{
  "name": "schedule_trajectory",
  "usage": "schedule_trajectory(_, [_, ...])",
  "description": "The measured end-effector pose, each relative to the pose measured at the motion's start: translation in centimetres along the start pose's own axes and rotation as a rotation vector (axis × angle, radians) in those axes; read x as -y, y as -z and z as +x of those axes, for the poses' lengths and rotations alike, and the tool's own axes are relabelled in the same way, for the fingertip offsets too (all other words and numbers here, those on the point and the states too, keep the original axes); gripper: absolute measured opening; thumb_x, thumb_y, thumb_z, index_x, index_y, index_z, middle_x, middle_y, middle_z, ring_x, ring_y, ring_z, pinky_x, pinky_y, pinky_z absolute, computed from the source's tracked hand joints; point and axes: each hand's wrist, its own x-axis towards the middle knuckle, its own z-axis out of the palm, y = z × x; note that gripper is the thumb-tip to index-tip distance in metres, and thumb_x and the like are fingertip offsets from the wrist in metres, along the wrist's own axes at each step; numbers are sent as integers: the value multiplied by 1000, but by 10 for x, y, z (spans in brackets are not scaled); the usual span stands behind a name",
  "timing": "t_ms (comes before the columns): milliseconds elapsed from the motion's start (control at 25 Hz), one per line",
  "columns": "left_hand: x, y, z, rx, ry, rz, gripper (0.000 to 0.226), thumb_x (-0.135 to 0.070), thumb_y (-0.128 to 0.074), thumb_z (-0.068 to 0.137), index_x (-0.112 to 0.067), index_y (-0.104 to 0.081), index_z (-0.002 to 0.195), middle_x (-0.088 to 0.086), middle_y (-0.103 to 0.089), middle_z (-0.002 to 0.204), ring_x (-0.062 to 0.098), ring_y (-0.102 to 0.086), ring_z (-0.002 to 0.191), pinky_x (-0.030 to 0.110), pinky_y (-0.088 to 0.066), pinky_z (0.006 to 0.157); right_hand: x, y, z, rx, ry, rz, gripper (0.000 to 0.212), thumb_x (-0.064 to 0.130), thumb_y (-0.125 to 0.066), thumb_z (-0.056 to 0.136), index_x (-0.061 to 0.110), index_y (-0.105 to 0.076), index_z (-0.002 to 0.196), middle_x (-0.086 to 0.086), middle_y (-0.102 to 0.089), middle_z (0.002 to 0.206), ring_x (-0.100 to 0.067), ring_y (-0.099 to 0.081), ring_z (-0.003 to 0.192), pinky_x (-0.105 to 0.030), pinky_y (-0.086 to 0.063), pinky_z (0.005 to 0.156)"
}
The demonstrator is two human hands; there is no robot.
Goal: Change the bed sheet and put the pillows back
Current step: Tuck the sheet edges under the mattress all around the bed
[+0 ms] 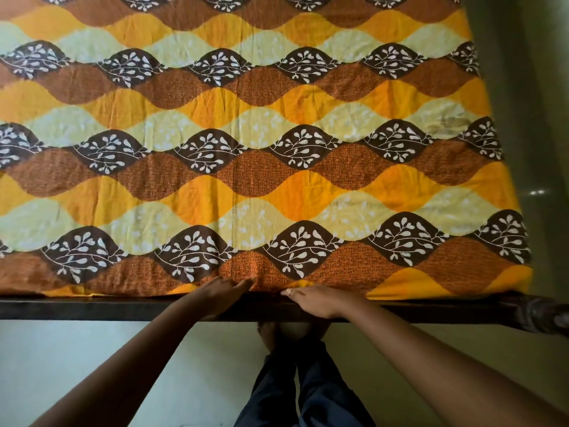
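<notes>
Head view. Pale floor [92, 359] fills the lower frame. It is crossed by the dark bed frame [92, 308], whose carved post [545, 315] sits at lower right. Above the rail, the bed sheet [277, 134] lies spread flat over the bed and covers the upper two thirds of the frame. Its wave bands run left to right and its right edge slants down the right side. It runs out of frame at top and left, so you cannot fix its long axis.

Your left hand [220, 292] and right hand [320, 300] rest on the near hem at lower centre, close together, fingers fairly straight and pointing toward each other. Whether any fingertip hooks under the hem cannot be told.

Expect thin, light, limp cloth that creases readily, as the faint wrinkles show. Take it at the hem or corners and draw it outward. No pillows are in view.
</notes>
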Motion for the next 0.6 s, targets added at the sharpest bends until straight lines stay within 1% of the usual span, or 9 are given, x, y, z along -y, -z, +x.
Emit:
schedule_trajectory(40, [-3, 0, -3, -45, -18, 25, 39, -28, -30, 101, -5, -57, 117, -1, -54, 80, 15, -58, 76, 14, -42, 65, 1, -6, -2, -76, 12, 14, 47, 41, -15, 102, 29, -31, 145, -9, -27, 153, -27, -28, 138, -39, -25, 110])
schedule_trajectory(80, [0, -4, -7, -191, -65, 70, 27, -20, -40, 99, -5, -63, 102, -10, -48, 70, 6, -54, 63, 10, -42, 55, 1, -12, -5, -193, 55, 23, 45, 37, -20, 102, 25, -41, 140, -9, -45, 140, -23, -46, 123, -30, -38, 97])
schedule_trajectory(120, [1, -10, -14, -392, -125, 89, 20, -13, -50, 95, -6, -66, 86, -16, -42, 61, -3, -46, 52, 8, -40, 49, 1, -17, -11, -314, 101, 43, 41, 33, -27, 102, 20, -50, 133, -5, -59, 117, -12, -57, 95, -19, -42, 75])
schedule_trajectory(160, [-2, -16, -24, -535, -172, 42, 20, -11, -57, 91, -7, -65, 73, -17, -39, 54, -7, -40, 45, 6, -37, 43, -2, -20, -16, -413, 138, 75, 36, 29, -34, 101, 17, -57, 126, 3, -61, 97, -2, -52, 68, -11, -34, 55])
schedule_trajectory(240, [-24, -22, -32, -585, -251, -52, 26, -22, -55, 92, -9, -66, 72, -11, -55, 57, -4, -48, 47, 8, -40, 44, -17, -18, -33, -562, 168, 157, 27, 20, -46, 97, 19, -63, 119, 10, -63, 91, -2, -44, 48, -14, -33, 41])
schedule_trajectory(320, [-56, -28, -14, -503, -280, -74, 32, -31, -44, 96, -10, -66, 88, 0, -66, 79, 8, -61, 64, 20, -50, 56, -48, -11, -55, -687, 130, 138, 27, 11, -52, 93, 20, -64, 116, 6, -65, 104, 0, -49, 54, -14, -42, 46])
schedule_trajectory(480, [-144, -33, 41, -355, -413, -117, 30, -28, -39, 99, -9, -59, 112, 7, -58, 111, 17, -57, 92, 28, -52, 78, -132, 6, -105, -788, -60, -22, 29, 0, -55, 88, 18, -68, 107, 5, -62, 112, 7, -47, 66, -10, -42, 52])
schedule_trajectory(560, [-178, -47, 63, -227, -435, -109, 35, -35, -35, 99, -10, -56, 112, 6, -54, 109, 17, -53, 89, 30, -51, 76, -168, 9, -122, -772, -199, -40, 28, 3, -52, 90, 21, -66, 106, 4, -61, 116, 1, -53, 81, -14, -47, 63])
schedule_trajectory(600, [-189, -55, 71, -154, -411, -104, 37, -38, -32, 99, -10, -56, 105, 4, -53, 97, 13, -51, 78, 28, -48, 69, -180, 10, -126, -743, -239, -21, 28, 4, -50, 91, 22, -66, 106, 4, -60, 115, -3, -55, 86, -17, -48, 69])
